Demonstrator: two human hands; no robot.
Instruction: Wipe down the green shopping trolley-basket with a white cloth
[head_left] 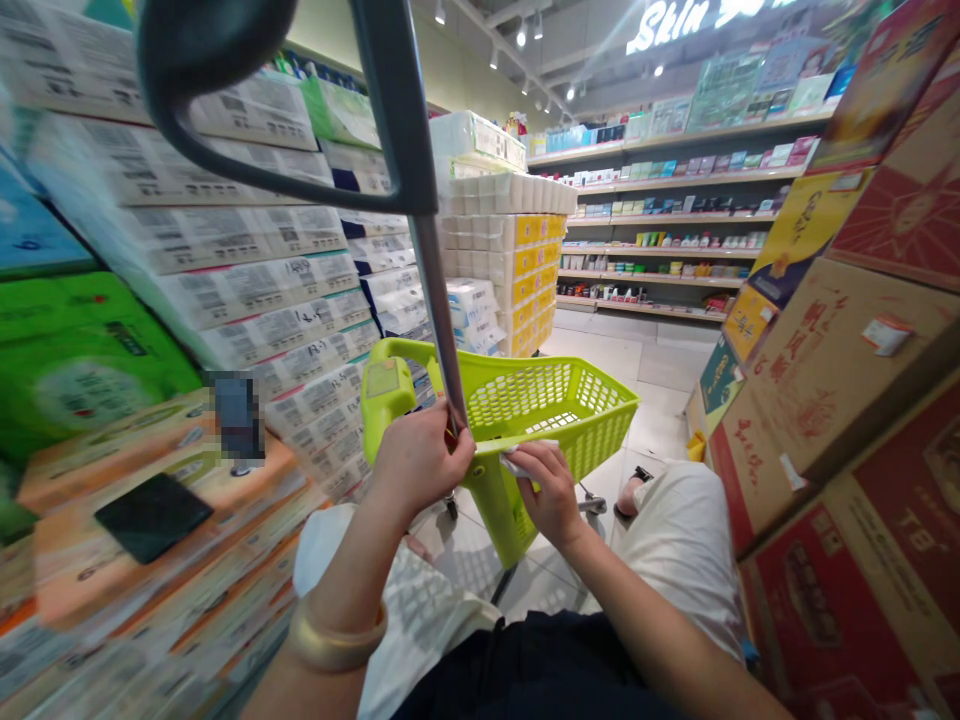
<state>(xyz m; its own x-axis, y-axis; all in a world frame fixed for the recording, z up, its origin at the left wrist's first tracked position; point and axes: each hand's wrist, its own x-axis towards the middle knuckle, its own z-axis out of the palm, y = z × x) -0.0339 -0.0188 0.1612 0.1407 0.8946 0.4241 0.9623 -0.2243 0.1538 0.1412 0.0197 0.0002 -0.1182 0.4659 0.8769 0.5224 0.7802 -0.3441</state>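
Observation:
A lime-green shopping cart basket point(600, 425) with perforated walls stands right in front of me. From its near end a grey metal pole point(436, 310) rises to a dark looped handle point(405, 110). My left hand point(420, 445) is closed around the bottom of that pole, where it meets the basket; a gold bangle point(337, 640) circles the wrist. Pinched in my right hand point(553, 490) is a small white wipe point(511, 464), pressed against the near rim. The fingertips under the wipe are partly hidden. The basket's visible floor holds no goods.
Tall stacks of wrapped tissue packs point(262, 240) rise on the left. A dark phone-like slab point(154, 515) lies on orange packs there. Printed cartons point(832, 350) crowd the right side. Beyond the cart are yellow-and-white packs point(532, 270) and cosmetics shelves point(675, 180).

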